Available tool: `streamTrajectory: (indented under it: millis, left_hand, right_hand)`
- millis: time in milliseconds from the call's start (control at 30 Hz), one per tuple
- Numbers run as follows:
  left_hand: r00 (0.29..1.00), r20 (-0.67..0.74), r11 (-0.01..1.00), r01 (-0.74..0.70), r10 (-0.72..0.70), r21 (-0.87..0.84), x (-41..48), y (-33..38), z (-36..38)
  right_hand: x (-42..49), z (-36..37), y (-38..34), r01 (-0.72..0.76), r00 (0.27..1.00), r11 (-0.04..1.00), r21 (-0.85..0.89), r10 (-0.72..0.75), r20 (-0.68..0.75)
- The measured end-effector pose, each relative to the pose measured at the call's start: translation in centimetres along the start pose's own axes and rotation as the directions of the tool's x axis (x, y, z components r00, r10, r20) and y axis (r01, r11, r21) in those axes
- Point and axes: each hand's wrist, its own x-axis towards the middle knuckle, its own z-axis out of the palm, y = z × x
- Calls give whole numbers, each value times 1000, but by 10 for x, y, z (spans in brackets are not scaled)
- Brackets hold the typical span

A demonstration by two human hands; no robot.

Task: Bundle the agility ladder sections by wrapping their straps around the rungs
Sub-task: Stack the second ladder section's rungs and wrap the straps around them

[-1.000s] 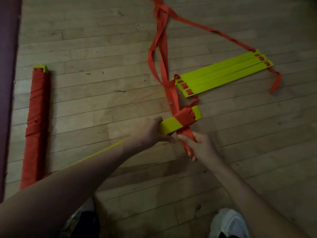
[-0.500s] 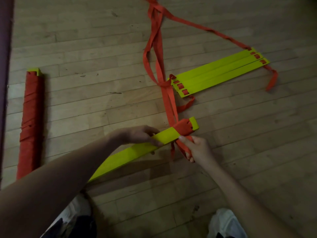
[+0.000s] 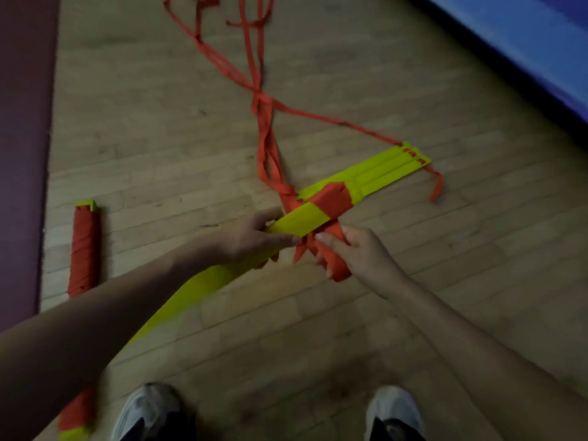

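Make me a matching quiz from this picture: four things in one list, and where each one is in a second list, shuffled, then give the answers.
Things
1. left hand
2. right hand
3. wrapped bundle
4. loose yellow rungs

Places or states
A. lying on the wooden floor, at the left beside the dark red mat
B. gripping the orange strap below the held rung
C. flat on the floor behind the hands, side by side
D. gripping the held yellow rung

Pairs: 1-D, 2-B, 3-A, 4-C
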Motion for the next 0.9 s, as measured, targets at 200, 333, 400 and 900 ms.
streamTrajectory:
  millis: [200,333,400,900]
  left_hand:
    - [991,-19,971,-127,133,205,-96,105,2]
    - [988,-37,933,-130,151,336,-146,134,19]
    - [984,-69,918,-126,163,377,-162,138,31]
    - [921,-221,558,5,321,830,-190,115,63]
  right_hand:
    - [-91,-35,-108,38,987,998,43,-44,156]
    - [-152,-29,-134,-5,993,986,169,-14,115]
    - [-173,-18,-136,-32,998,947,319,11,68]
    - [-177,12,-114,64,983,995,80,-49,-177]
